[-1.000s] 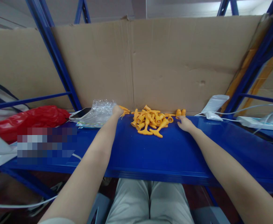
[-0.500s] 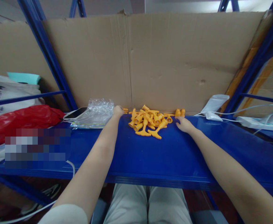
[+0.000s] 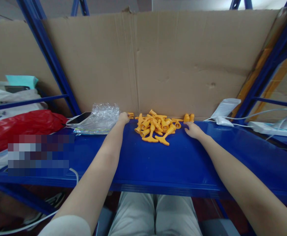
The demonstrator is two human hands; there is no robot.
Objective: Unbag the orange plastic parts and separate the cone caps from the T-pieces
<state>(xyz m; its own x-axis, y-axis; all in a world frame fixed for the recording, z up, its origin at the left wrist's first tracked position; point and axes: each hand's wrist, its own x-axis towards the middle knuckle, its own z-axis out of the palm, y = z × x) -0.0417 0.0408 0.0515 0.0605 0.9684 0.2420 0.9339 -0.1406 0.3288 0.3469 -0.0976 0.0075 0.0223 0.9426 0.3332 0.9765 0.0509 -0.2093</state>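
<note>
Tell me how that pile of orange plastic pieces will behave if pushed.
The orange pieces look small and hollow, so probably light and stiff. Their cone shapes may roll in arcs; the loose heap would likely scatter on the smooth blue shelf.

shelf (image 3: 158,164): blue metal, cardboard (image 3: 182,65) along its back | rear middle: heap of orange plastic parts (image 3: 155,127) — two more parts (image 3: 189,118) just right of it | left: clear plastic bag (image 3: 101,119), phone (image 3: 78,118) touching it, red bag (image 3: 23,126) | right: white pouch (image 3: 224,109), cable (image 3: 241,125), power strip (image 3: 273,129)
</note>
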